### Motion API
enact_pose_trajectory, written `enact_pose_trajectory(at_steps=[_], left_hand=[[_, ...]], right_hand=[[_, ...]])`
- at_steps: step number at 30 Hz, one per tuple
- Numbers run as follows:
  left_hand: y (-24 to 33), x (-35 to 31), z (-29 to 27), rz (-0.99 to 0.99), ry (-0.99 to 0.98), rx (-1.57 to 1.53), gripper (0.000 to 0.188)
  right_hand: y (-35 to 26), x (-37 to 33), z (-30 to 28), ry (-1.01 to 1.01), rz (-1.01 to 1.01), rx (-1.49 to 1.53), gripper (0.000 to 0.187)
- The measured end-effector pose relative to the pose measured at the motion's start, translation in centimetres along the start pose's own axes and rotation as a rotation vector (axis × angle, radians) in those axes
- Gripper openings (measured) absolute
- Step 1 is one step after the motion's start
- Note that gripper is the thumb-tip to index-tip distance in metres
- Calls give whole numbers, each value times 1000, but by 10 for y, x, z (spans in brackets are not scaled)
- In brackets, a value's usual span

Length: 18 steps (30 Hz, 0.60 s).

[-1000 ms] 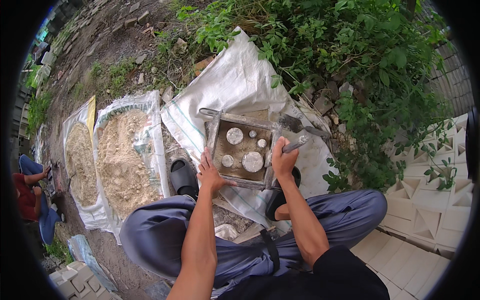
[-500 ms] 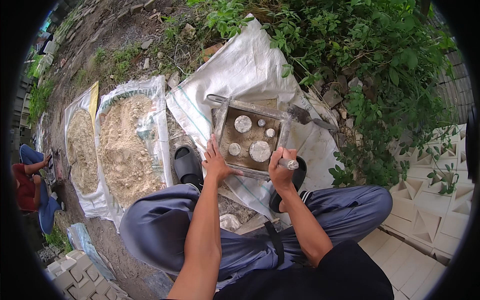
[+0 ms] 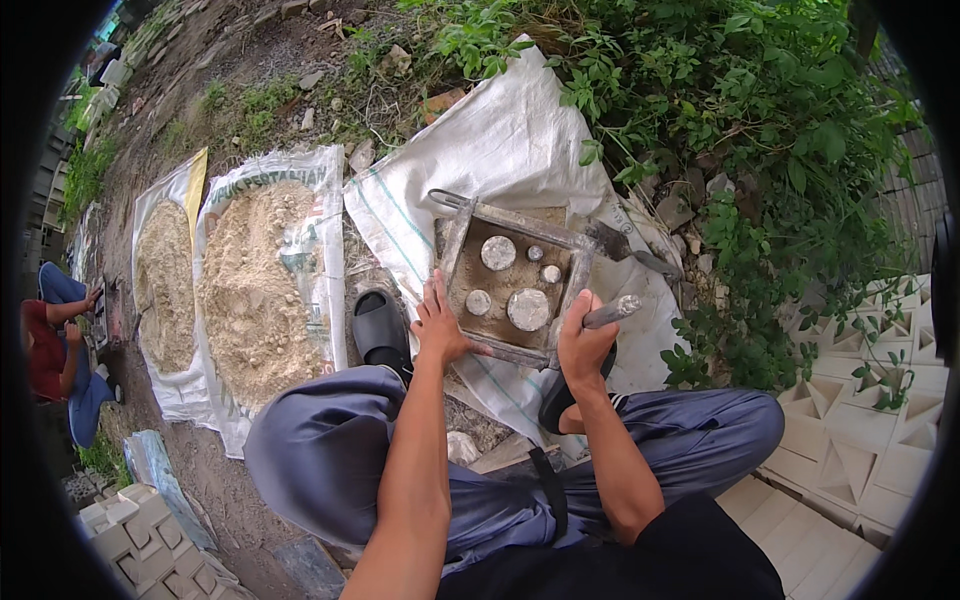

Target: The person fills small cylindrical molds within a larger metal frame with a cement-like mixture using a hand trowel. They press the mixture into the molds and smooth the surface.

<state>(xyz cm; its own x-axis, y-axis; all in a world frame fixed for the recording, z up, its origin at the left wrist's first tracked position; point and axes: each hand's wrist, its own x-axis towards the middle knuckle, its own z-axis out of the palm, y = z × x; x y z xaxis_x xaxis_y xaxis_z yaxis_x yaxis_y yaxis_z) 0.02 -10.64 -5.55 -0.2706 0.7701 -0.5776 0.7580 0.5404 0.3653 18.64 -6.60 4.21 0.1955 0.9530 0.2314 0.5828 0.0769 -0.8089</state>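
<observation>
A square metal mould [image 3: 516, 219] stands on a white woven sack [image 3: 510, 130] in front of me. Several round grey discs [image 3: 528, 309] of differing sizes sit inside it, amid brown sandy material. My left hand [image 3: 440, 322] lies against the mould's near left corner, fingers spread and thumb along the near side. Closed around a short round grey rod [image 3: 612, 311], my right hand [image 3: 584, 343] is at the near right corner; the rod's free end points right. Whether the rod is part of a larger tool is hidden by the fist.
A trowel [image 3: 607, 241] lies beyond the mould's right side. Sacks to the left carry heaps of pale sandy powder [image 3: 255, 290]. Leafy plants [image 3: 740, 130] and stacked pale patterned blocks [image 3: 850, 400] border the right. Another person [image 3: 55, 350] sits at far left.
My right hand has shifted slightly right and down, and the rod has swung from nearly end-on to pointing right. My left hand stays against the mould. The whole view has shifted slightly.
</observation>
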Motion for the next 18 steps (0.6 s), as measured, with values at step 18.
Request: enact_pose_trajectory(at_steps=[18], left_hand=[[7,-1,-6,4,-3,-5,167]], right_hand=[[26,-18,-2,-18,-339,-133,30]])
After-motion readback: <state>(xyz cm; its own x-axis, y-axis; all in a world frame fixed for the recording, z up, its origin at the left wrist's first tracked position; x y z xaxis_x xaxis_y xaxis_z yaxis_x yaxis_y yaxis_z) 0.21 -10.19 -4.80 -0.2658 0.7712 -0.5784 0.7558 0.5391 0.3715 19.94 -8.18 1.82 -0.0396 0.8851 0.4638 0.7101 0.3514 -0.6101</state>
